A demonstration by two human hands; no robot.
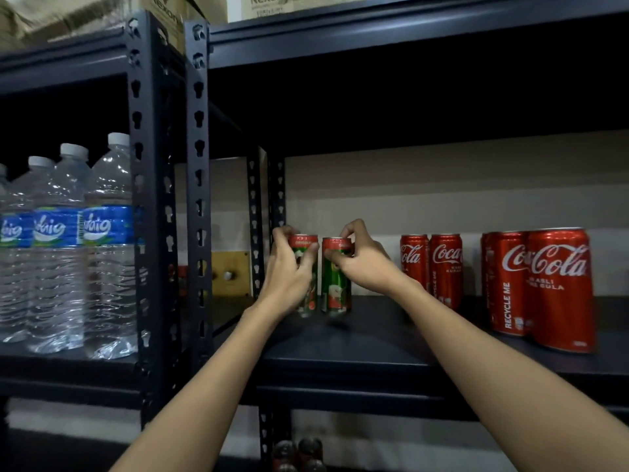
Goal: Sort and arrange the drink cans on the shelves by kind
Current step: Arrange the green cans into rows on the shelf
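Observation:
Two slim green cans with red tops stand side by side at the left end of the dark shelf (374, 342). My left hand (289, 270) grips the left green can (308, 253) near its top. The right green can (337, 287) is pinched at its rim by my right hand (360, 264). To their right stand red cola cans: a slim pair at the back (430, 267) and a larger pair near the front edge (544, 287).
Several clear water bottles with blue labels (64, 247) fill the neighbouring rack on the left, behind black perforated uprights (199, 199). Cardboard boxes (269, 6) sit on top of the rack. Dark can tops (299, 453) show on the shelf below.

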